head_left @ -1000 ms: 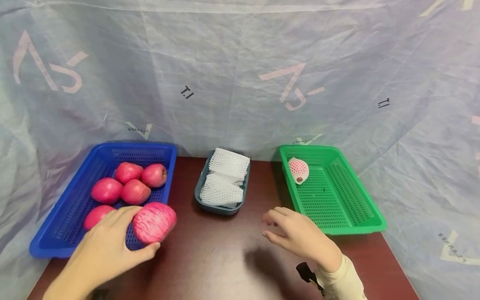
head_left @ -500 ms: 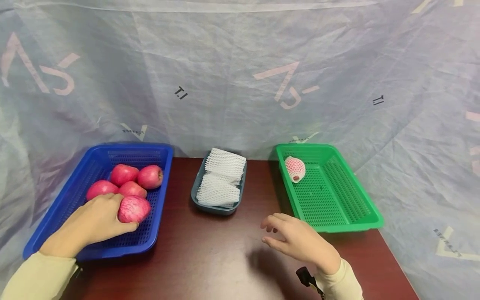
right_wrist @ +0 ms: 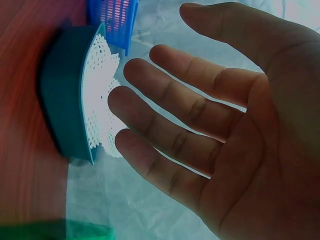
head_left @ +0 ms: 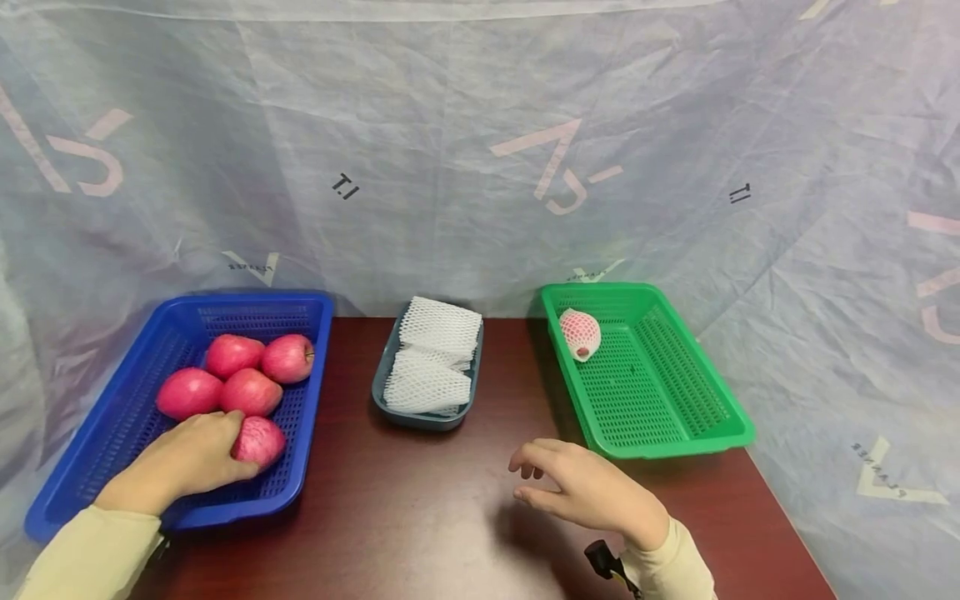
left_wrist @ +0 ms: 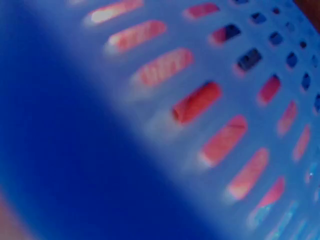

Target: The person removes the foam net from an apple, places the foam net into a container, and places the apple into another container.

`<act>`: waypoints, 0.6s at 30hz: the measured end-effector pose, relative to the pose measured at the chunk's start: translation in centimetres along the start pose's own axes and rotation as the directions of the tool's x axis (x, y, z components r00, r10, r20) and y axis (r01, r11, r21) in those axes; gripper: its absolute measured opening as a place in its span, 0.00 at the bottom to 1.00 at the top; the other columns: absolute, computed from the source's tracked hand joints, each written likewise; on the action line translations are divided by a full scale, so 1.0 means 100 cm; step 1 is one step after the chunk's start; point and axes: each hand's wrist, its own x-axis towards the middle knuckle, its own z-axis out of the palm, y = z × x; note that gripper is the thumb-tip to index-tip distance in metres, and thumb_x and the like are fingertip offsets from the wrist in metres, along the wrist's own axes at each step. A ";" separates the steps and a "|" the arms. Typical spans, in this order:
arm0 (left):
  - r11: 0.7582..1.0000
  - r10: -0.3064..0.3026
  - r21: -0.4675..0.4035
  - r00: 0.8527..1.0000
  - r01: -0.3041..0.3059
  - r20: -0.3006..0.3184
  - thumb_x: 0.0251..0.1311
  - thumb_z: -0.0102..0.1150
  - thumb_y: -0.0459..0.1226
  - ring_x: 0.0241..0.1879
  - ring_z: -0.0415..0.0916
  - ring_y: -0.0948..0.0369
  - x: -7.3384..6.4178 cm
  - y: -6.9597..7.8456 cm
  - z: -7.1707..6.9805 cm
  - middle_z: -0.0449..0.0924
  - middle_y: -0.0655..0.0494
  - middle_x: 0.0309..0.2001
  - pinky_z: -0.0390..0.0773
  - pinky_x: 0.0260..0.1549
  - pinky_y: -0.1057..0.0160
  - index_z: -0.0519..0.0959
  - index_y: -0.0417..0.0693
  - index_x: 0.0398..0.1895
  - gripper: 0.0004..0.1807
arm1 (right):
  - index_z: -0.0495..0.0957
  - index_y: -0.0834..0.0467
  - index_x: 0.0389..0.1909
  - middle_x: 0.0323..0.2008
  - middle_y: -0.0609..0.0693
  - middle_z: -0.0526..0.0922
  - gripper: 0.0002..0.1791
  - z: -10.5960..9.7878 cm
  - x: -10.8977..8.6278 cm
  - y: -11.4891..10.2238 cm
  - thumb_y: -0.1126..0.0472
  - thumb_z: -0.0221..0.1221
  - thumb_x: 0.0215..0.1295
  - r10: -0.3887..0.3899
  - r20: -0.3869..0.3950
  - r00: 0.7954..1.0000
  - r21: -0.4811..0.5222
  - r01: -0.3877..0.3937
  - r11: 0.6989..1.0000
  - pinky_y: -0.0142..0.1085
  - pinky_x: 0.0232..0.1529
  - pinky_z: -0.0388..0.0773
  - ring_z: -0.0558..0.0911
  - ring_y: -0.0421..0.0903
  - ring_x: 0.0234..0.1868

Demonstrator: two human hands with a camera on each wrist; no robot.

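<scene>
Low in the near part of the blue basket (head_left: 300, 475), my left hand (head_left: 176, 462) holds a streaky pink-red apple (head_left: 260, 442), thumb at its near side and fingers over its left. Several more red apples (head_left: 251, 392) lie just beyond it in the same basket. The left wrist view is filled by the slotted basket wall (left_wrist: 165, 135), with red showing through the slots. My right hand (head_left: 588, 492) hovers over the table, holding nothing; the right wrist view shows its fingers (right_wrist: 195, 110) relaxed and spread.
A dark teal tray (head_left: 420, 421) of white foam net sleeves (head_left: 427, 379) stands mid-table at the back. To the right is a green basket (head_left: 667, 450) with one net-wrapped apple (head_left: 581, 333) in its left corner. A grey cloth (head_left: 450, 167) hangs behind the table (head_left: 420, 517).
My left hand has carried the streaky apple down and left into the blue basket. The right hand hangs in nearly the same place; the whole view has shifted slightly.
</scene>
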 end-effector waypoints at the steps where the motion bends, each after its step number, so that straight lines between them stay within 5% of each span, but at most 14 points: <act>1: 1.000 0.003 0.006 1.000 -0.003 -0.003 0.39 0.74 0.47 0.29 0.77 0.49 -0.001 0.000 -0.001 0.75 0.54 0.25 0.75 0.31 0.46 0.74 0.45 0.27 0.21 | 0.77 0.48 0.45 0.39 0.35 0.76 0.10 0.001 0.000 0.000 0.51 0.60 0.68 0.000 0.001 1.000 0.001 0.000 1.000 0.29 0.41 0.76 0.78 0.33 0.39; 9: 1.000 0.012 0.024 0.994 -0.010 -0.104 0.41 0.74 0.42 0.37 0.77 0.39 -0.014 0.014 -0.015 0.78 0.40 0.34 0.73 0.37 0.39 0.77 0.32 0.40 0.26 | 0.76 0.49 0.45 0.39 0.39 0.78 0.10 0.002 0.001 -0.003 0.50 0.60 0.68 0.004 0.010 1.000 -0.009 -0.004 1.000 0.30 0.41 0.76 0.79 0.36 0.39; 18: 0.998 -0.056 -0.054 0.971 0.044 -0.234 0.45 0.74 0.46 0.42 0.77 0.43 -0.056 0.079 -0.021 0.79 0.43 0.41 0.75 0.36 0.37 0.77 0.41 0.48 0.28 | 0.76 0.48 0.45 0.39 0.39 0.78 0.10 0.003 -0.001 -0.005 0.50 0.60 0.68 0.018 0.006 1.000 -0.014 -0.018 1.000 0.30 0.41 0.76 0.79 0.34 0.39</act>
